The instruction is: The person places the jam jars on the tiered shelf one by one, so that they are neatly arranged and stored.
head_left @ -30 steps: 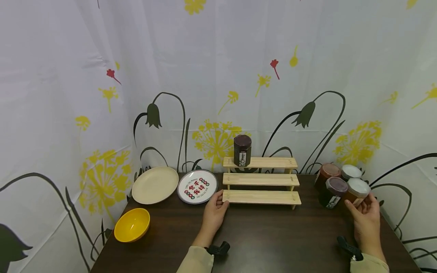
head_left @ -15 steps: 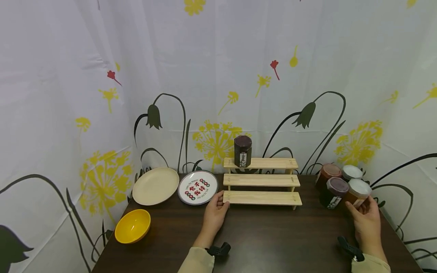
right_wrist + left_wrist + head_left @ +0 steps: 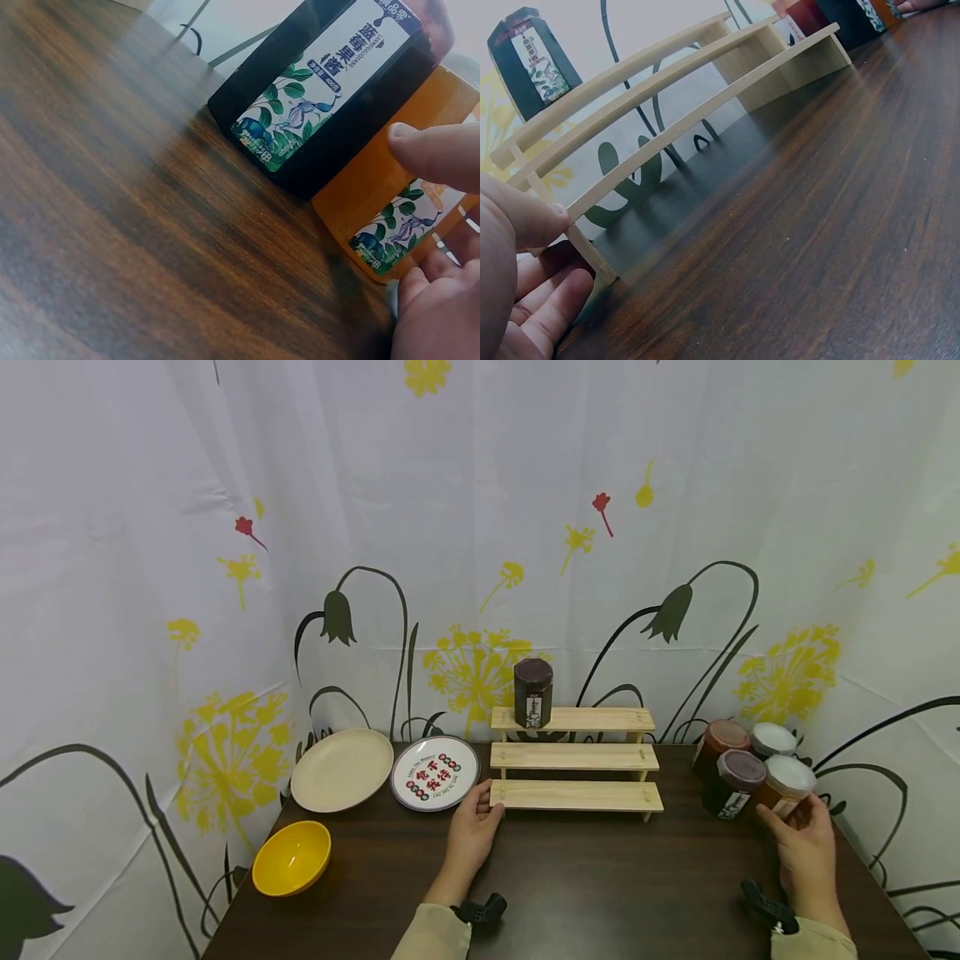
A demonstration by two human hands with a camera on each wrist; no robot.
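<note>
At the left end of a three-step wooden rack (image 3: 577, 795), my left hand (image 3: 471, 835) grips the lowest board. In the left wrist view, the thumb touches the board's corner and the fingers curl beside the leg (image 3: 591, 256). On the top step's left part stands a dark, purple-lidded jar (image 3: 533, 700). My right hand (image 3: 807, 852) holds an orange jam jar (image 3: 375, 184) with a white lid, thumb on one side and fingers on the other; the jar stands on the table. Beside it is a dark blueberry jam jar (image 3: 315, 90).
Behind these stand a red jar (image 3: 724, 737) and another white-lidded jar (image 3: 774, 738). Left of the rack lie a white plate with red print (image 3: 435, 793), a cream oval plate (image 3: 341, 770) and a yellow bowl (image 3: 291, 858). A flowered curtain (image 3: 450, 543) hangs behind the dark table (image 3: 600, 877).
</note>
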